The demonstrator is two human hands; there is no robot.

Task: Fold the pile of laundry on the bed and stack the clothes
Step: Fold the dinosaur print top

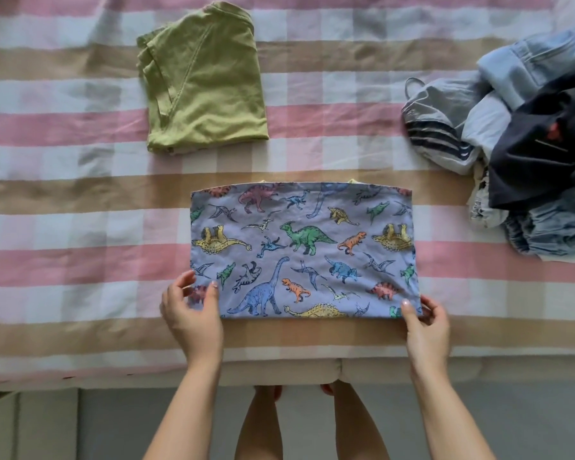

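Left hand [191, 315] and right hand [427, 327] pinch the dinosaur cloth [299, 247] at near corners; green shirt [206, 81] beyond, laundry pile [528, 137] rightward.

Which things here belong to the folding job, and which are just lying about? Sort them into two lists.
Job: dinosaur-print garment, its near corners pinched by the left hand and right hand; folded green shirt; pile of unfolded clothes.

Lying about: striped bedspread; floor.

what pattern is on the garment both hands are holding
Multicoloured dinosaurs on a lavender-blue ground, on the garment; head view.
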